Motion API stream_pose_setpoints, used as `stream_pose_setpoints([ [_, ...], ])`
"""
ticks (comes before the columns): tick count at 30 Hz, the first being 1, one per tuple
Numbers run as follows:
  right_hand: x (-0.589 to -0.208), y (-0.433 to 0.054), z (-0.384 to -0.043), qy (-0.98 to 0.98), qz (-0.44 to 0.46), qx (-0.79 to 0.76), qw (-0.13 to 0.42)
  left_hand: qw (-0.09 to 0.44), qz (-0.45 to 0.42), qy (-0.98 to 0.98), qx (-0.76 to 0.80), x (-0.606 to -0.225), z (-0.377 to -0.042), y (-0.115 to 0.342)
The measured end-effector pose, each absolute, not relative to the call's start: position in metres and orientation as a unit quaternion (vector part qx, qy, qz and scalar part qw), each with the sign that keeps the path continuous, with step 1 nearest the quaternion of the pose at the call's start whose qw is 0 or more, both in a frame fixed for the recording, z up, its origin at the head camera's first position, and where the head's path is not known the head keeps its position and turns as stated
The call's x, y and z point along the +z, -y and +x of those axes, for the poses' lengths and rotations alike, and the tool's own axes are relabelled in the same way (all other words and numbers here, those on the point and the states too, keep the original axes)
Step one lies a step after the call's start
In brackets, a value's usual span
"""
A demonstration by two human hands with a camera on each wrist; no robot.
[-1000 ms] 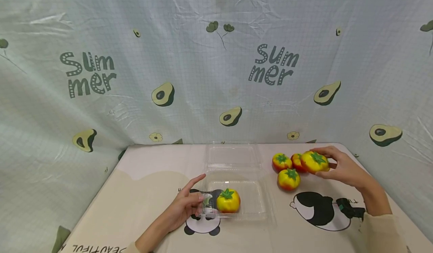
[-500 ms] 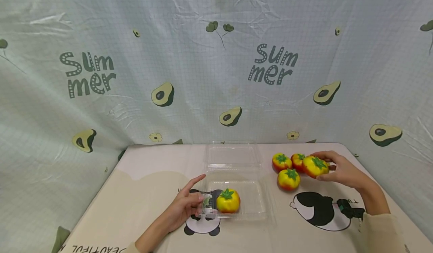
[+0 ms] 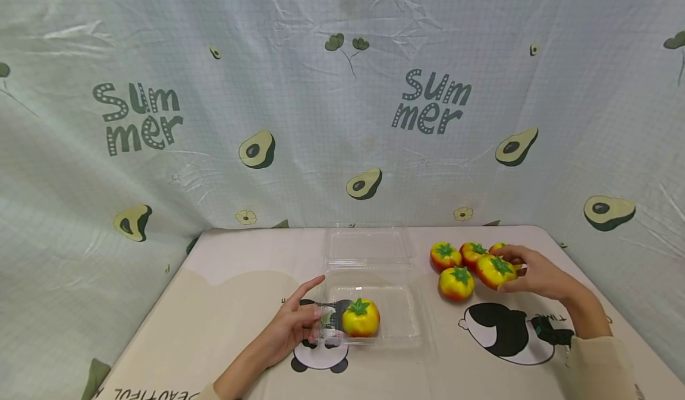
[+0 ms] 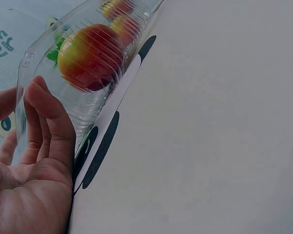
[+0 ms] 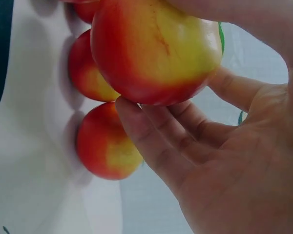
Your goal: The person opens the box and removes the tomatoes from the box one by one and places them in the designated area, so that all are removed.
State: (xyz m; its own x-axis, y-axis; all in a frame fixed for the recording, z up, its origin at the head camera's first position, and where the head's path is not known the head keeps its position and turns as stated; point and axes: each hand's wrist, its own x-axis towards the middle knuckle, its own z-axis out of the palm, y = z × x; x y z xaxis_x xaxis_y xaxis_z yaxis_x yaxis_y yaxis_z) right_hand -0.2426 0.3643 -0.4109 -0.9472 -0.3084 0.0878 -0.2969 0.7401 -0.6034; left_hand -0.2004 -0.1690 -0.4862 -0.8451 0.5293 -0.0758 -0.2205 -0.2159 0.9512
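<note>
My right hand (image 3: 540, 272) grips a yellow-red tomato with green star-shaped leaves (image 3: 493, 272), thumb on one side and fingers on the other. In the right wrist view this tomato (image 5: 154, 53) fills the top, apart from the table. My left hand (image 3: 291, 324) pinches the left wall of a clear plastic clamshell box (image 3: 401, 311), its index finger stretched out. One tomato (image 3: 361, 318) sits inside at the box's left. Through the ribbed wall, the left wrist view shows that tomato (image 4: 90, 56) near the fingers (image 4: 53, 112).
Several loose tomatoes lie around the held one: a front one (image 3: 456, 284), a back left one (image 3: 445, 256), another (image 3: 472, 254) and one partly hidden by the hand (image 3: 497, 246). The box's lid (image 3: 369, 245) lies folded back. A printed cloth (image 3: 321, 150) hangs behind the table.
The right hand has brought the held tomato slightly lower and toward me. Another tomato behind it has come partly into view. The left hand and the box stay put.
</note>
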Motion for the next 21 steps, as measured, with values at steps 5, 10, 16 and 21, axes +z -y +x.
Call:
stream_pose_setpoints([
  [5,-0.416,-0.365,-0.245,-0.935,-0.166,-0.313,0.012,0.244,0.134,-0.576,0.768,-0.486,-0.201,0.169],
  [10,-0.419,-0.365,-0.246,-0.933,-0.167,-0.317,0.021,0.245,0.134,-0.575,0.769,-0.486,-0.201,0.169],
  [16,-0.421,-0.364,-0.248,-0.932,-0.173,-0.317,0.030,0.246,0.133,-0.574,0.770,-0.486,-0.200,0.170],
  [21,-0.423,-0.363,-0.248,-0.937,-0.169,-0.305,0.034,0.244,0.131,-0.574,0.770,-0.486,-0.201,0.169],
])
